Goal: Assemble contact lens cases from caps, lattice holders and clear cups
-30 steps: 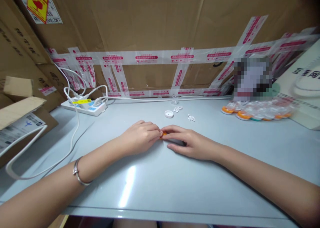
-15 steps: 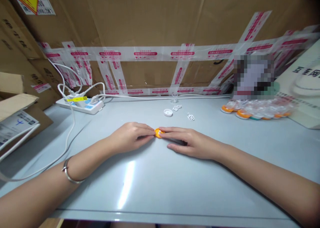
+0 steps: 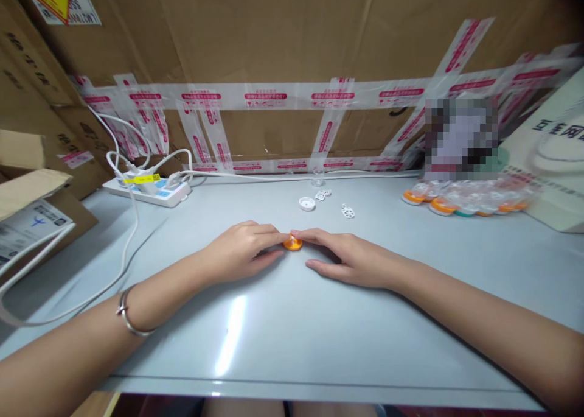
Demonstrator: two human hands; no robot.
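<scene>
A small round orange disc [image 3: 292, 245] lies on the grey tabletop between my hands, with a small white bit at its middle partly covered by fingers. My left hand [image 3: 255, 246] holds the disc at its left edge, index finger over the rim and thumb low beside it. From the other side, my right hand [image 3: 340, 252] rests its stretched fingertips on top of the disc, the thumb spread well away. Just behind are a white round cap [image 3: 307, 204], a white wheel-like piece [image 3: 347, 211] and small white flat parts [image 3: 323, 195].
A clear ring-shaped piece [image 3: 318, 176] stands farther back. Bagged orange and green discs [image 3: 442, 206] lie at the right by a white bag [image 3: 552, 155]. A power strip [image 3: 168, 195] with cables and an open carton [image 3: 41, 222] are at left. Large cardboard [image 3: 274, 33] walls the back.
The right fingertips have moved onto the far part of the disc, and the left index finger reaches farther over it. The left thumb has come slightly away from the index finger.
</scene>
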